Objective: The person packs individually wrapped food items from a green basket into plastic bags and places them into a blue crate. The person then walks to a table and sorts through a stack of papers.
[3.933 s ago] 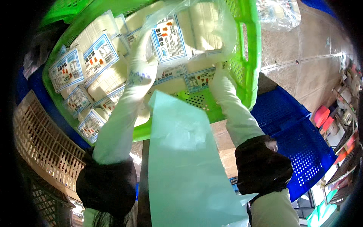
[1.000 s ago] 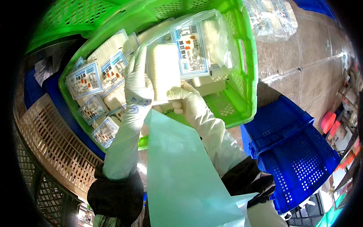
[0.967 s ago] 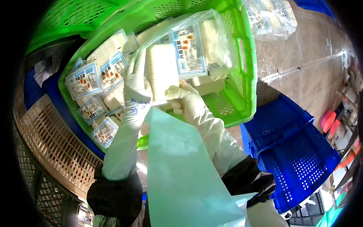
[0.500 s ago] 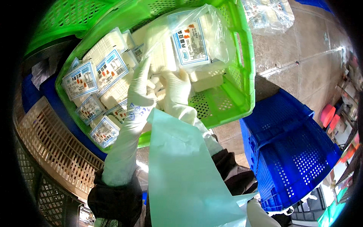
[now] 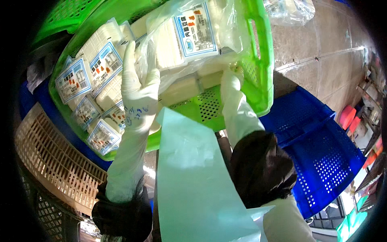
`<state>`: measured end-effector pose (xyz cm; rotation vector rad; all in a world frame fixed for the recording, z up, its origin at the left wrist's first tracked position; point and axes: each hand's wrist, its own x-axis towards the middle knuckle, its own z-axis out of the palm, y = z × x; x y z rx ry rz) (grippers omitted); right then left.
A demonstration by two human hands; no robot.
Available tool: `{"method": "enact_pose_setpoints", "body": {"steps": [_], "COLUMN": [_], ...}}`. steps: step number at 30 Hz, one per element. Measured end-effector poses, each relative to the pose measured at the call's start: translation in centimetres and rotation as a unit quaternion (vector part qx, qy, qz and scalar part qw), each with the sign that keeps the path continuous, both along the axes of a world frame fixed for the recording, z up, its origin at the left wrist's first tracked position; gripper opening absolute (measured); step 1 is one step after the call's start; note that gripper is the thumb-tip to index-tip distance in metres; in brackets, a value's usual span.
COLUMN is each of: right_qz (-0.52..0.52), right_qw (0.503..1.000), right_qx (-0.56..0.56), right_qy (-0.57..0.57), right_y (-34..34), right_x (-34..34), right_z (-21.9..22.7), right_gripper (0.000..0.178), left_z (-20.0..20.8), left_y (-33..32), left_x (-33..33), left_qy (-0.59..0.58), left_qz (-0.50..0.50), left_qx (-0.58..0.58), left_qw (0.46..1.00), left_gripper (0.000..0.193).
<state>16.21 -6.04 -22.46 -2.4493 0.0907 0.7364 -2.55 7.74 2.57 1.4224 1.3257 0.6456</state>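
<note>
In the green crate (image 5: 265,60) lies a clear plastic bag (image 5: 238,30) holding white packs of tofu (image 5: 195,30), the top one with a blue-edged label. My white-gloved left hand (image 5: 139,90) is at the bag's left end, thumb and fingers spread apart, the film between them. At the bag's lower right corner, my gloved right hand (image 5: 232,82) has curled fingers that seem to grip the film; their tips are partly hidden. Loose labelled tofu packs (image 5: 105,66) are piled in the crate left of my left hand. More packs show below the bag.
Blue crates (image 5: 322,161) stand on the floor at the right. A beige slatted basket (image 5: 56,161) is at the left. Another bagged bundle (image 5: 290,11) lies beyond the crate's right side. A pale green apron (image 5: 189,169) hangs between my arms.
My hands have moved apart: the left a little to the left, the right across to the bag's lower right corner. The bag looks shifted up and slightly left in view.
</note>
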Motion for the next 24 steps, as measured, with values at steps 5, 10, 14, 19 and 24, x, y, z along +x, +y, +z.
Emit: {"method": "enact_pose_setpoints", "body": {"steps": [5,10,14,19,24], "right_qz": [0.075,0.238,0.309,0.335,0.449], "right_qw": [0.996,0.958,0.938,0.933,0.879], "right_qx": [-0.052,-0.093,-0.119,-0.132,-0.161], "right_qy": [0.015,0.133,0.1,0.018,0.021], "right_y": [1.3,0.7,0.6,2.1,2.9], "right_x": [0.8,3.0,2.3,2.4,3.5], "right_z": [2.8,10.2,10.7,9.7,9.5], "right_gripper": [0.041,0.042,0.043,0.044,0.043], "left_z": [3.0,0.8,-8.4,-15.6,-13.7], "left_y": [-1.7,-4.0,-6.6,-9.0,-8.0], "left_x": [0.5,-0.2,0.1,0.8,1.0], "left_qy": [0.124,0.253,0.434,0.556,0.509], "left_qz": [0.054,-0.065,-0.262,-0.335,-0.373], "left_qx": [0.071,0.138,0.151,0.213,0.022], "left_qw": [0.988,0.955,0.849,0.73,0.775], "left_gripper": [0.064,0.062,0.062,0.063,0.063]}}
